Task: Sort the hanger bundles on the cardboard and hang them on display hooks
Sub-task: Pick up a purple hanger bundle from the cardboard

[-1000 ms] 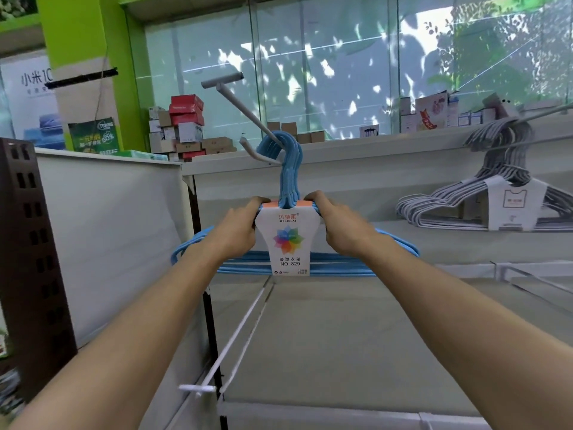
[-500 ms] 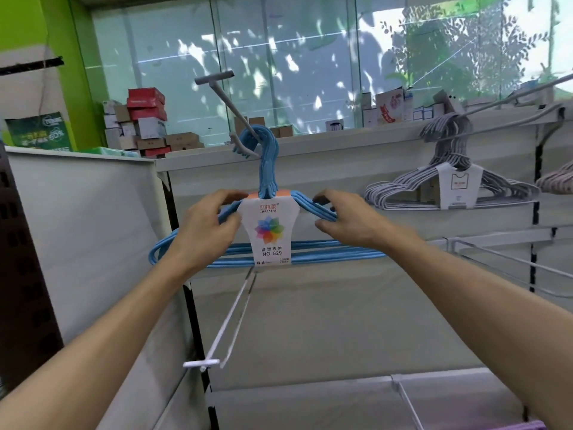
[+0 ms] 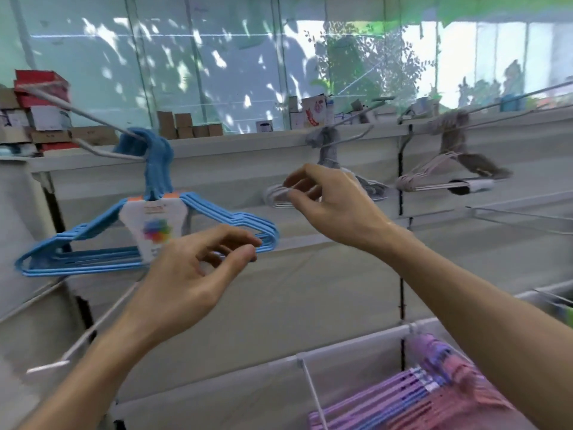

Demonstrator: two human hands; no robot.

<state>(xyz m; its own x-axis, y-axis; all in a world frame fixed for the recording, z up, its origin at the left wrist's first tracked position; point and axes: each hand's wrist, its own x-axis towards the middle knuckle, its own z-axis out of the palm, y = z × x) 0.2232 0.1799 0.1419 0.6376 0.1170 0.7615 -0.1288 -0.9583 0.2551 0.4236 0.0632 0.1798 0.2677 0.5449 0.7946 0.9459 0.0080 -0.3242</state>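
Your fingers hang loosely curled, holding nothing: left hand (image 3: 186,274) and right hand (image 3: 331,209) have both let go of the blue hanger bundle (image 3: 145,234). It now hangs alone on its display hook (image 3: 90,119), so fetch another bundle.

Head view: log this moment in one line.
blue plastic hanger bundle: hung on metal hook | left hand: empty | right hand: empty
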